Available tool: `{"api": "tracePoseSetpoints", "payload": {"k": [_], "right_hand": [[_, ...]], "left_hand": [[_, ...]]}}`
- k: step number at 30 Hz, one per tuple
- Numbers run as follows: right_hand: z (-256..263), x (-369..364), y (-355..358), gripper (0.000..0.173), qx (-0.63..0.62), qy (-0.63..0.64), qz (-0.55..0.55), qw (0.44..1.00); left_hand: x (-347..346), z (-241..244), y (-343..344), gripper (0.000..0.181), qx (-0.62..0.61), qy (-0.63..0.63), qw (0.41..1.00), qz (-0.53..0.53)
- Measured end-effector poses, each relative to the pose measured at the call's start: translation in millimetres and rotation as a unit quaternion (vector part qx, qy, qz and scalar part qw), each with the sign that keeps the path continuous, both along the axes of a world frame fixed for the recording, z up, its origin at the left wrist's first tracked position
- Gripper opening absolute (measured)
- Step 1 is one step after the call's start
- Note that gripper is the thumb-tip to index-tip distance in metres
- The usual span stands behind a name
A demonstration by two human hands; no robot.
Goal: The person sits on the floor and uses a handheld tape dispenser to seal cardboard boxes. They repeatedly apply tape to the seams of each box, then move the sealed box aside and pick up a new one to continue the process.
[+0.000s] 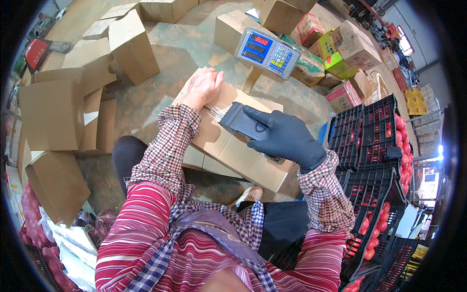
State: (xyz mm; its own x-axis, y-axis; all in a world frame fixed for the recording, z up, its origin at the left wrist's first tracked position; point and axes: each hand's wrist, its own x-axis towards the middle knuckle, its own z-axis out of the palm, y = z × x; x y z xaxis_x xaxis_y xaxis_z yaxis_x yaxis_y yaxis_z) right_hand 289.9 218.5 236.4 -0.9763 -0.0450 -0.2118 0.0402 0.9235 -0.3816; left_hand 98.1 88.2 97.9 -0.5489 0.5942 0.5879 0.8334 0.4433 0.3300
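A cardboard box lies slantwise before me, its long flaps uppermost. At its far left end my left hand, bare, is curled over the edge and holds the box; the fingertips are hidden. My right hand, in a dark glove, grips what looks like a black handheld tape dispenser over the middle of the box. Shiny streaks, probably clear tape, show at the dispenser's far left end. Just beyond the box stands a digital scale display with lit red figures, on a post.
Open cardboard boxes crowd the left floor. Black plastic crates of red round produce are stacked close by my right arm. Printed cartons sit beyond the scale. Red net sacks and white sheets lie at lower left.
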Motion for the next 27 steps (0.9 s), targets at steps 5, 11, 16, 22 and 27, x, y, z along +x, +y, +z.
{"api": "tracePoseSetpoints", "payload": {"k": [5, 11, 16, 22, 27], "right_hand": [[-6.7, 3.5, 8.2, 0.064, 0.002, -0.018, -0.002, 1.0], [12.9, 80.4, 53.6, 0.06, 0.027, -0.068, -0.027, 0.997], [-28.3, 210.4, 121.2, 0.062, -0.004, -0.048, -0.105, 0.993], [-98.8, 251.3, 136.7, 0.067, 0.039, -0.133, -0.151, 0.979], [-136.2, 162.6, 96.9, 0.047, 0.11, -0.223, -0.12, 0.961]], "left_hand": [[4.3, 5.0, 6.0, 0.018, 0.002, -0.031, 0.999, -0.025], [5.0, 8.8, 4.2, 0.014, -0.073, -0.045, 0.996, -0.014], [0.1, 8.5, 3.2, 0.014, -0.045, -0.016, 0.998, -0.034], [-2.2, 7.4, 6.3, 0.013, -0.058, 0.004, 0.998, -0.036], [8.3, 6.6, 7.2, 0.019, -0.115, 0.047, 0.99, 0.068]]}}
